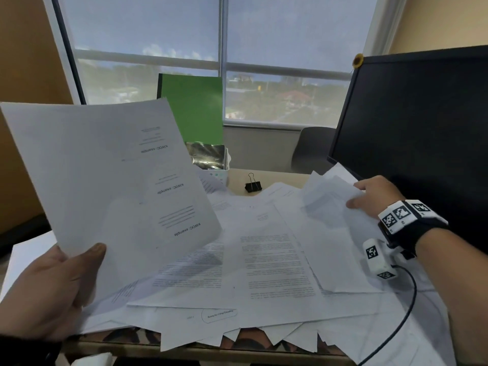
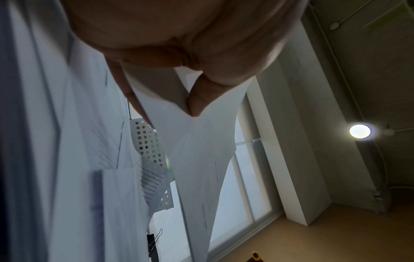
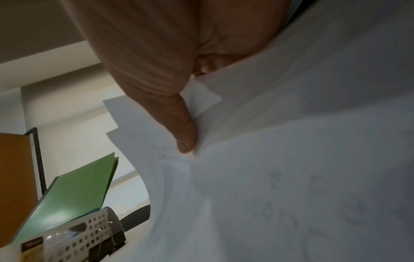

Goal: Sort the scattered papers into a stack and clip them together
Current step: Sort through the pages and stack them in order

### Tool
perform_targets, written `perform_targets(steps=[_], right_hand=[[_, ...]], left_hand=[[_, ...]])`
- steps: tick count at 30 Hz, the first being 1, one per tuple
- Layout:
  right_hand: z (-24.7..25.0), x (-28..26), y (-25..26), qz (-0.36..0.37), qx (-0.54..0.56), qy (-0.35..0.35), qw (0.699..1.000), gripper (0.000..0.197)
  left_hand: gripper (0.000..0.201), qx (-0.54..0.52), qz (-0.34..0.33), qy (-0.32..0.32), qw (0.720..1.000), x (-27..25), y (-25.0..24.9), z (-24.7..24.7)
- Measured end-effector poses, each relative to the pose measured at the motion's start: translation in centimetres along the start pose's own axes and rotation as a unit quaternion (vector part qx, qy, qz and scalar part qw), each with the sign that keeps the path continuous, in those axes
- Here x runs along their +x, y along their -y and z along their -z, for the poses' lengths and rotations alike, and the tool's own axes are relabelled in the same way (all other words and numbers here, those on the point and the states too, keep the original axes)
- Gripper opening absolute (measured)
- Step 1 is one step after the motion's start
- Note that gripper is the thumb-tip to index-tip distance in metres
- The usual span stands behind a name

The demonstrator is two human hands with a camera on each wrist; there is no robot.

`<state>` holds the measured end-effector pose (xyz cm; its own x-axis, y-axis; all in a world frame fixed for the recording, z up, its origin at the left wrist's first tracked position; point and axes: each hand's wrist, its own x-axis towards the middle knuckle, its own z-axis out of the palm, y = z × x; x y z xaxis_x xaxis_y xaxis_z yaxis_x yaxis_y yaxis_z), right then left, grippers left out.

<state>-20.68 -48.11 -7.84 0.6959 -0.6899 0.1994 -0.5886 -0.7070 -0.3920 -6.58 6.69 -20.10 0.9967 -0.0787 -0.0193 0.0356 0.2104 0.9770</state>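
Left hand (image 1: 50, 291) thumb and fingers pinching a raised sheet (image 1: 105, 175) printed "KWOC: example" upside down, right hand (image 1: 375, 196) clamped on several lifted pages (image 1: 330, 191), scattered papers (image 1: 264, 260) covering the desk, black binder clip (image 1: 253, 184) beyond them, near a green folder (image 1: 195, 107).

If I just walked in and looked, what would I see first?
Probably the big sheet of paper that the left hand holds up over the desk, its print upside down. Next, the messy spread of papers covering the desk, with the right hand gripping a few sheets at the far right. Behind them a small black clip sits on the bare desk.
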Motion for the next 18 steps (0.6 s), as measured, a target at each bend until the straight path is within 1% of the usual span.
perform_targets(steps=[1,2,3,4,5,6,8,9,11,12,13,14,15,17,18], right_hand=[[0.3,-0.3,0.2,0.006,0.003,0.005,1.000,0.007],[0.5,-0.6,0.6,0.015,0.007,0.001,1.000,0.008],[0.9,-1.0,1.0,0.019,0.011,-0.007,1.000,0.011],[1.4,-1.4,1.4,0.023,0.021,-0.012,0.999,0.013],[2.0,-1.9,2.0,0.025,0.036,-0.019,0.999,0.013],[2.7,-2.3,2.6,0.032,0.056,-0.029,0.997,0.012],[4.5,-3.2,4.0,0.058,0.092,-0.063,0.992,0.008],[5.6,-3.8,4.8,0.082,0.113,-0.084,0.987,0.012],[8.1,-5.5,6.8,0.144,0.172,-0.112,0.968,0.040],[9.6,-6.5,7.6,0.179,0.211,-0.112,0.954,0.052],[10.9,-7.6,8.2,0.213,0.258,-0.110,0.936,0.056],[12.0,-8.1,8.5,0.242,0.305,-0.100,0.916,0.051],[13.1,-8.9,8.8,0.263,0.337,-0.089,0.900,0.040],[13.8,-9.9,10.2,0.225,0.378,-0.056,0.896,0.018],[13.6,-9.9,10.9,0.212,0.399,-0.049,0.891,0.012]], left_hand=[[0.032,0.010,-0.013,0.019,1.000,-0.6,-0.6,-0.5],[0.040,0.009,-0.005,0.011,1.000,-0.6,-0.5,-0.9],[0.050,-0.004,0.001,0.022,1.000,-1.4,-1.1,-1.4],[0.057,-0.023,0.009,0.014,1.000,-1.0,-0.8,-1.5],[0.058,-0.042,0.020,0.030,0.998,-1.3,-0.9,-1.7],[0.052,-0.043,0.028,0.022,0.998,-1.4,-1.1,-2.0],[0.046,-0.041,0.047,0.038,0.997,-1.4,-1.7,-2.5],[0.044,-0.030,0.045,0.039,0.998,-1.5,-2.1,-2.6],[0.038,-0.011,0.028,0.027,0.999,-1.6,-2.6,-2.5],[0.039,0.008,0.016,0.028,0.999,-1.6,-2.7,-2.4],[0.040,0.024,0.001,0.026,0.999,-1.9,-3.1,-2.6],[0.039,0.028,-0.019,0.030,0.999,-2.1,-3.6,-3.1],[0.034,0.031,-0.037,0.026,0.998,-2.4,-4.0,-3.6],[0.025,0.042,-0.070,0.033,0.996,-3.0,-4.8,-4.9],[0.024,0.043,-0.082,0.046,0.995,-3.1,-5.0,-5.4]])
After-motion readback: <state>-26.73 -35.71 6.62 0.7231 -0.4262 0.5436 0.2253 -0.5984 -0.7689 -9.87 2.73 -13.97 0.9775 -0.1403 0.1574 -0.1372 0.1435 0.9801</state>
